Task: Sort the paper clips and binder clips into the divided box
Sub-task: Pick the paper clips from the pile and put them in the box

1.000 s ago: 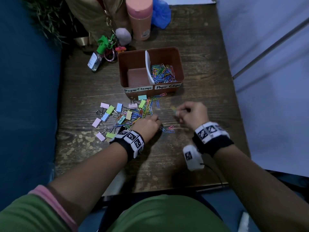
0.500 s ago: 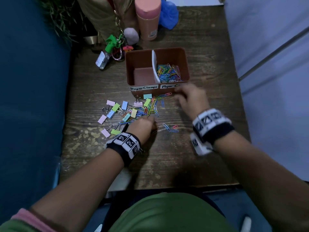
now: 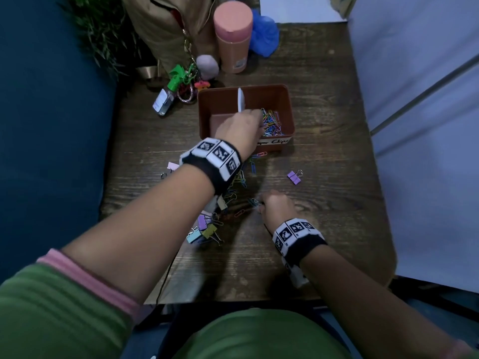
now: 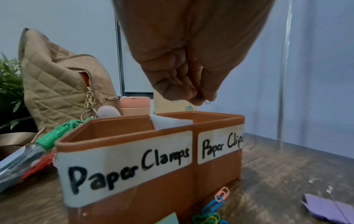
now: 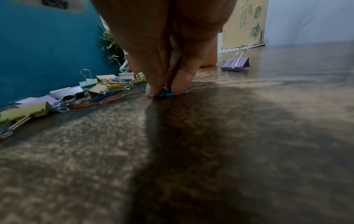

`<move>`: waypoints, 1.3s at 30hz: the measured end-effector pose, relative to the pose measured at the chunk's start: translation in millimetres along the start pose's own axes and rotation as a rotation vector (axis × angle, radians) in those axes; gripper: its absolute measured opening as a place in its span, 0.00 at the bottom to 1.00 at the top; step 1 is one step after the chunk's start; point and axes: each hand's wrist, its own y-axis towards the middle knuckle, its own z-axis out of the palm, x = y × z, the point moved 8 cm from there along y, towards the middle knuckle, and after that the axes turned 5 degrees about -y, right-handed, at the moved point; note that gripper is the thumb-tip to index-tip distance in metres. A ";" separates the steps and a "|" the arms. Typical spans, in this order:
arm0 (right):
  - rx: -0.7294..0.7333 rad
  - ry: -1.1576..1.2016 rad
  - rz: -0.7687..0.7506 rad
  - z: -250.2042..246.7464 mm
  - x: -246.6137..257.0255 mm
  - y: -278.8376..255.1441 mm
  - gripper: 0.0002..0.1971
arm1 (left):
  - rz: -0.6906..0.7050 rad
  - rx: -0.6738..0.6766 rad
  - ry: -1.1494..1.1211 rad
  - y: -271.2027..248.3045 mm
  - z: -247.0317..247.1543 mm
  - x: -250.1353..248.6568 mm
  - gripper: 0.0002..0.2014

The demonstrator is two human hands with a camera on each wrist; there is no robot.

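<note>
The brown divided box (image 3: 288, 104) stands mid-table, labelled "Paper Clamps" on its left half and "Paper Clips" on its right (image 4: 220, 147). Coloured paper clips (image 3: 272, 123) fill the right compartment. My left hand (image 3: 258, 119) hovers over that compartment, its bunched fingertips (image 4: 199, 97) pinching a small paper clip. My right hand (image 3: 260, 203) is down on the table, pinching blue paper clips (image 5: 169, 94) at the edge of the mixed pile of binder clips and paper clips (image 3: 207, 230). One purple binder clip (image 3: 294, 176) lies apart on the right.
A pink bottle (image 3: 233, 40), a tan quilted bag (image 3: 168, 27), a blue plastic bag (image 3: 264, 32) and a small sanitizer bottle with key charms (image 3: 164, 99) crowd the back of the wooden table (image 3: 337, 216). A teal sofa (image 3: 51, 125) borders the left.
My left hand rose from the pile to above the paper clip compartment. My right hand came back from the box to the table beside the pile. A purple binder clip now lies alone at the right.
</note>
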 end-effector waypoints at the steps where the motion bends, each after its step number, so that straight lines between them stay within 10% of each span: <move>1: 0.000 -0.011 -0.005 -0.4 0.9 1.4 0.08 | -0.013 0.008 0.005 6.4 -1.2 -0.9 0.09; 8: -0.025 -0.053 0.016 -0.7 8.2 -1.8 0.13 | -0.001 -0.070 -0.117 -32.4 4.2 20.2 0.14; 15: 0.007 -0.049 -0.080 6.0 10.2 -0.3 0.16 | -0.097 0.394 -0.037 -114.4 112.2 58.3 0.22; 26: -0.091 0.373 0.090 -7.4 -39.6 1.1 0.06 | 0.110 0.512 0.163 -102.1 125.0 48.6 0.11; 39: 0.026 0.000 0.023 14.5 -10.5 -15.6 0.12 | 0.118 0.574 0.319 -103.0 132.5 42.2 0.15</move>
